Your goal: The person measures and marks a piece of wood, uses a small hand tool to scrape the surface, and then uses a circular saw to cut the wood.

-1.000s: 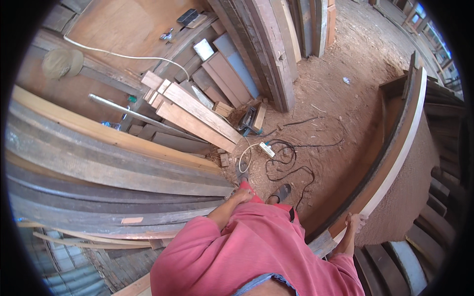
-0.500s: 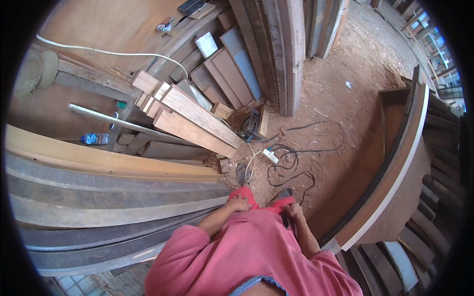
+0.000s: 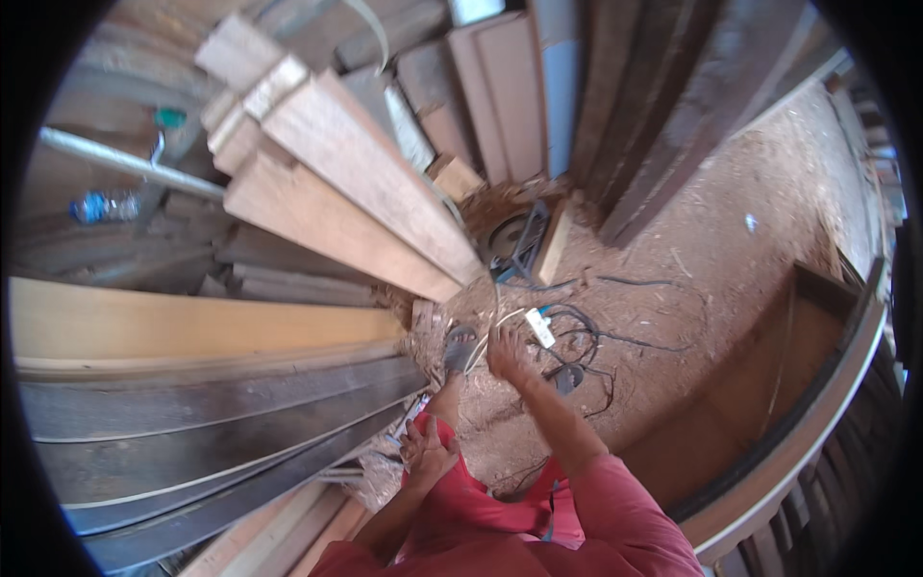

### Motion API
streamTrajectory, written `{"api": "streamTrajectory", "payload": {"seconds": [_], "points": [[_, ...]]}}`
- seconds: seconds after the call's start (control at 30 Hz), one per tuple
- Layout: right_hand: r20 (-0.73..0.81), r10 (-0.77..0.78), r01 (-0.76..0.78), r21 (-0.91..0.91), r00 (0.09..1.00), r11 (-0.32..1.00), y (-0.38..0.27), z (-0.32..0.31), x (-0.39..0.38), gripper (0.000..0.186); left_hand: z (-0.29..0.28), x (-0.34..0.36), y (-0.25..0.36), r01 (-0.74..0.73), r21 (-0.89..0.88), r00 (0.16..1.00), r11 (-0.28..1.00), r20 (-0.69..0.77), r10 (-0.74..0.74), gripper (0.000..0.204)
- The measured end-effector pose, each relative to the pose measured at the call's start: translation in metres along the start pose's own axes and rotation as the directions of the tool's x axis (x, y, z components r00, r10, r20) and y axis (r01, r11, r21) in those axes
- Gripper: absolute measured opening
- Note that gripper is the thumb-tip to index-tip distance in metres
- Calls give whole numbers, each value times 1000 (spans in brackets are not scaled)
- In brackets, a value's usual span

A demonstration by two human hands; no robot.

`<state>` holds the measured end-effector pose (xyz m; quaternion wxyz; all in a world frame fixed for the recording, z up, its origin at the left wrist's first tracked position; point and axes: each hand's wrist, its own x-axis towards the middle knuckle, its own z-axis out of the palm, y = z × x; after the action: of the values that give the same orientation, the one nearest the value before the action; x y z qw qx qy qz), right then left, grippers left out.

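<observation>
My right hand [image 3: 508, 352] reaches forward and down over the sawdust floor, just beside a thin white cable [image 3: 492, 288] and a white power strip [image 3: 539, 328]. Its fingers curl forward, and I cannot tell whether they hold the cable. My left hand [image 3: 428, 448] rests lower, by my red-clad leg, with fingers apart and nothing in it. My sandalled foot [image 3: 460, 348] stands just left of the right hand. Red sleeves cover both upper arms.
Pale planks [image 3: 336, 192] slant down toward the foot. Long dark curved boards [image 3: 212, 423] and a light board [image 3: 192, 327] fill the left. A metal pipe [image 3: 125, 165] and a blue bottle [image 3: 101, 206] lie beyond. Black cables [image 3: 586, 356], a round-bladed tool [image 3: 514, 240], curved wooden frame [image 3: 817, 423] on the right.
I have leaned in closer to the floor. My right hand went from my lap out toward the white cable and power strip. My left hand stayed near my leg.
</observation>
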<state>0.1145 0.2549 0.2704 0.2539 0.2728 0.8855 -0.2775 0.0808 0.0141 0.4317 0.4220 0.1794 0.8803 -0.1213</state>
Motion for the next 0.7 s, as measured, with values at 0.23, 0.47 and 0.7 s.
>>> {"api": "streamTrajectory", "payload": {"seconds": [0.23, 0.47, 0.7], "points": [[-213, -184, 76, -434, 959, 898, 53, 66, 177, 64, 36, -1, -11, 45, -146, 953, 988, -291, -87, 74], [126, 76, -12, -444, 989, 896, 80, 67, 255, 45, 31, 0, -1, 149, -206, 928, 967, -308, -208, 74], [197, 153, -53, -438, 968, 898, 105, 43, 192, 35, 40, -6, -8, 51, -215, 933, 975, -337, -123, 70]]}}
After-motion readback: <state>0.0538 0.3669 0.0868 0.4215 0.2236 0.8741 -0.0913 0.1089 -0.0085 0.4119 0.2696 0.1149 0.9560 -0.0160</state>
